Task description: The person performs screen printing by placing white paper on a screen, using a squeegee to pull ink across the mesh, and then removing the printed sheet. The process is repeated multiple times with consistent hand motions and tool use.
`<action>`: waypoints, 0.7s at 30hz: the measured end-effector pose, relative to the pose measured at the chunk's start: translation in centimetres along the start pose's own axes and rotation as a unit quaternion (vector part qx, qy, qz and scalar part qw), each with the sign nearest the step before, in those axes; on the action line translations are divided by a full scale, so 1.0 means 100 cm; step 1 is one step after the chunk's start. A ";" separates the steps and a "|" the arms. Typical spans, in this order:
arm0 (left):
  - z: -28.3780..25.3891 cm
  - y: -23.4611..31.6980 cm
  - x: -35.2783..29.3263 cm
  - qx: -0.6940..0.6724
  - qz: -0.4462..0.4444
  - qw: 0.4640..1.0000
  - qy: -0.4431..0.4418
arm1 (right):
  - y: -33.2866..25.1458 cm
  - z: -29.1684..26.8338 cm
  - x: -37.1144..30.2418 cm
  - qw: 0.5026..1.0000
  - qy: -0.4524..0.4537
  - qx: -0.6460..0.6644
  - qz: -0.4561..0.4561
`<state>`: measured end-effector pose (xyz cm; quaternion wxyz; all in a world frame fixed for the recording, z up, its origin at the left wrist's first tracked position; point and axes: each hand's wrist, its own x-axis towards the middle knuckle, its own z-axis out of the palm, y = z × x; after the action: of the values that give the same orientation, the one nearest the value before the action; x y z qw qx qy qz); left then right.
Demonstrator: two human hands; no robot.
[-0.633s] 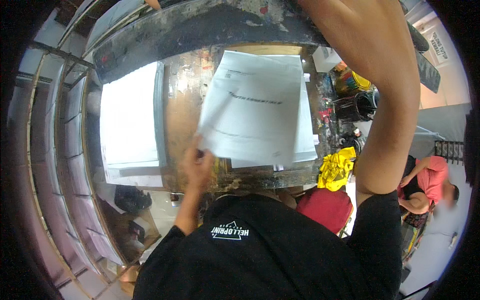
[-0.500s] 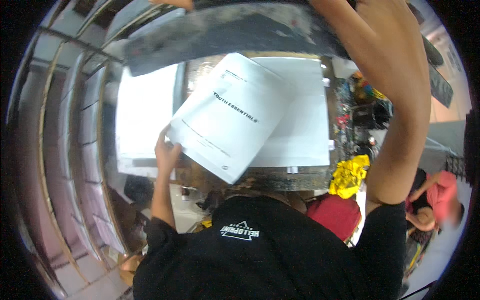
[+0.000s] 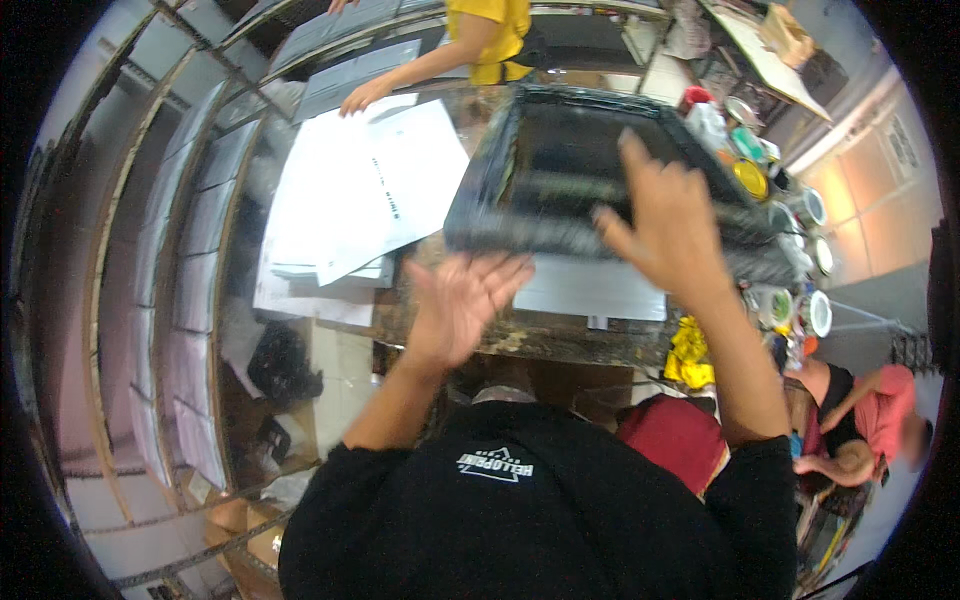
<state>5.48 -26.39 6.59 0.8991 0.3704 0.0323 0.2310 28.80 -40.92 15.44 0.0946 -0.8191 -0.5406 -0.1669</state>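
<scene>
A dark rectangular printing screen (image 3: 590, 150) with a thick frame lies lowered over the table, smeared by motion along its edges. Above its right part hovers my right hand (image 3: 668, 225), thumb and index finger spread, holding nothing. My left hand (image 3: 462, 308), palm up and fingers apart, is near the screen's front left edge; whether it touches is unclear. From under the screen's front side shows a white sheet (image 3: 590, 288). To the left, a white printed sheet or flat bag (image 3: 400, 190) lies askew on a white stack (image 3: 310, 210), with a co-worker's hand (image 3: 365, 95) at its far edge.
Shelf racks holding flat pale stacks (image 3: 195, 330) stand at the left. Several paint tubs (image 3: 750, 180) line the right side. A crumpled yellow cloth or plastic (image 3: 690, 355) and a red seat (image 3: 675, 435) are near the front right. Another person (image 3: 885, 410) sits far right.
The printed white piece has left my left hand and lies on the left stack. The raised screen has come down over the table, and my right hand with it. A co-worker's arm now shows.
</scene>
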 end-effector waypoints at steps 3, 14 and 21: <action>-0.009 -0.054 -0.040 -0.120 -0.120 0.971 0.170 | 0.001 0.056 -0.068 0.974 -0.221 0.031 -0.040; -0.139 -0.167 -0.067 -0.052 -0.370 0.853 0.364 | -0.024 0.231 -0.178 0.986 -0.098 0.137 -0.018; -0.133 -0.154 -0.070 -0.059 -0.406 0.853 0.323 | 0.074 0.323 0.009 0.992 -0.085 0.093 0.000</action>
<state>2.24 -30.27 -14.30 0.8721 0.1747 0.4547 -0.0460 41.40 -32.26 -13.97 0.1237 -0.8180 -0.5599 -0.0460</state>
